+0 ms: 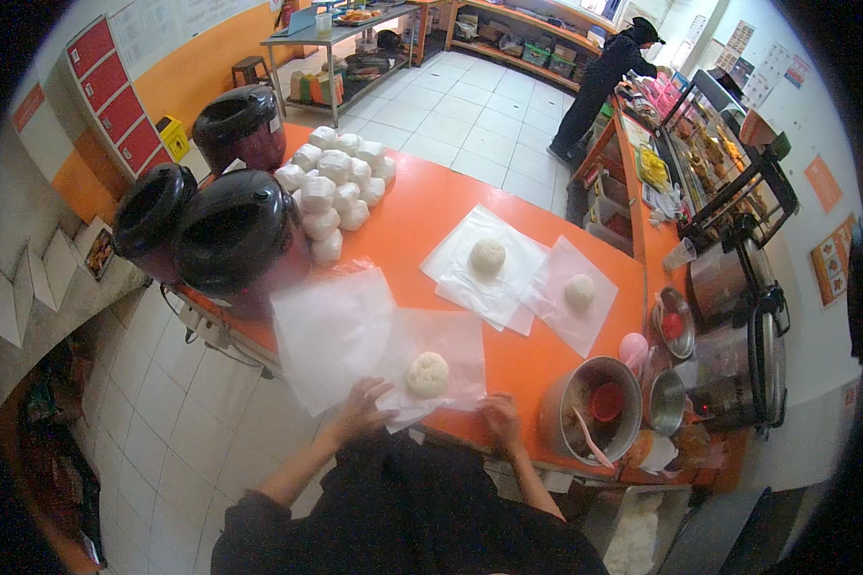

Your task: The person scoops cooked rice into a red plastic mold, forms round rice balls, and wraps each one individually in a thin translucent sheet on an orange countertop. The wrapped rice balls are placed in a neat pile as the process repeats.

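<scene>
Right before me on the orange table, a round mound of white rice rests on a thin translucent sheet. My left hand is at this sheet's near left edge, beside a larger stack of white sheets. At the near right corner of the sheet is my right hand; whether either hand's fingers pinch the sheet is too small to tell. Farther off, a second rice mound lies on overlapping sheets, and a smaller one sits on another sheet to its right.
White wrapped bundles are piled at the back left beside dark lidded containers. A metal pot with a pink utensil, metal bowls and large cookers stand at right. A person works at the far counter.
</scene>
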Motion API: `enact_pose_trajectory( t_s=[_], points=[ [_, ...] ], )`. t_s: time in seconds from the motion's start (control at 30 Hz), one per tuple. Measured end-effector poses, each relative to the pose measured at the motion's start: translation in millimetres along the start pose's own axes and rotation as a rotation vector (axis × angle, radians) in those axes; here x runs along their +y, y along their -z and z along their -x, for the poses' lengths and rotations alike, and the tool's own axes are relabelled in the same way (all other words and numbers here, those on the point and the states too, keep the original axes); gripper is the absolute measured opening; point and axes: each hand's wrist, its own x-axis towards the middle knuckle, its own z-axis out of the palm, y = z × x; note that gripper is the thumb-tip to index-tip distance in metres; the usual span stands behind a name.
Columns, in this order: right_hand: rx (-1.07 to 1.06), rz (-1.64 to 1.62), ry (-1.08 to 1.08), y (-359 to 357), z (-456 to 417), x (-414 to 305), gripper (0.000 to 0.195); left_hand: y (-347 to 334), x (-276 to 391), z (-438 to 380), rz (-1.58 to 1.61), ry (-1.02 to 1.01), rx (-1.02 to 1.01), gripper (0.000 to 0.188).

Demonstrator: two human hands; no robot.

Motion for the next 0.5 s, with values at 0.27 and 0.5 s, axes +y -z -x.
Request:
enact_pose_trajectory(
  t_s=[0.27, 0.5],
  points=[
    [0.217, -0.538, -0.440, -15, -43, -18, 0.012, -7, 29, -32, 0.646, 0.780, 0.172, 0.018],
    [0.216, -0.360, -0.403, -30, -94, 0, 0.025, -39, 8, -62, 0.234, 0.996, 0.392, 0.027]
  ],
)
